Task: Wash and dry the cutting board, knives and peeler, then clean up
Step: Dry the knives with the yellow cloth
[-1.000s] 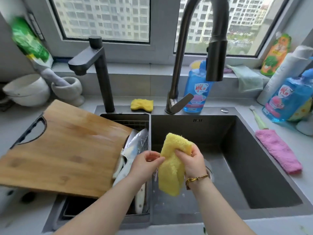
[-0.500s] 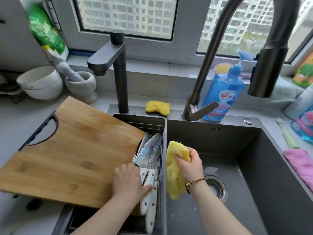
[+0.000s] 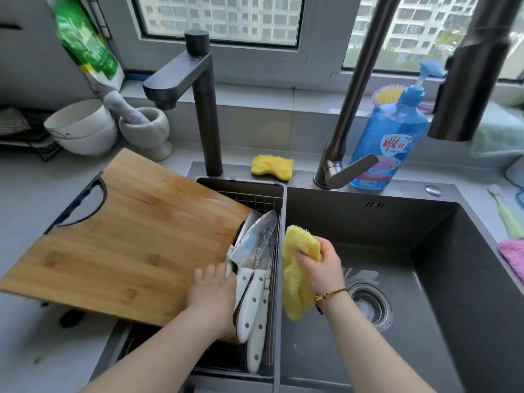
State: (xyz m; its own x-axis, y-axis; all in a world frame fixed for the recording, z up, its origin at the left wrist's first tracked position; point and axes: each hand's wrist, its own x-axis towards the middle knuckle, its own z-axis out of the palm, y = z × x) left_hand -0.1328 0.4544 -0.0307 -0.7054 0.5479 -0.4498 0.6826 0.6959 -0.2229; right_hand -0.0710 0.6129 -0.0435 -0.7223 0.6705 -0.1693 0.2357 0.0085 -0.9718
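Grey desk holds a sink. My right hand clutches the yellow cloth over the right basin. My left hand touches the knives beside the cutting board; I cannot tell whether it grips them.

White-handled knives beside tilted cutting board

grey counter: cutting board overhanging sink, mortar, stacked bowls
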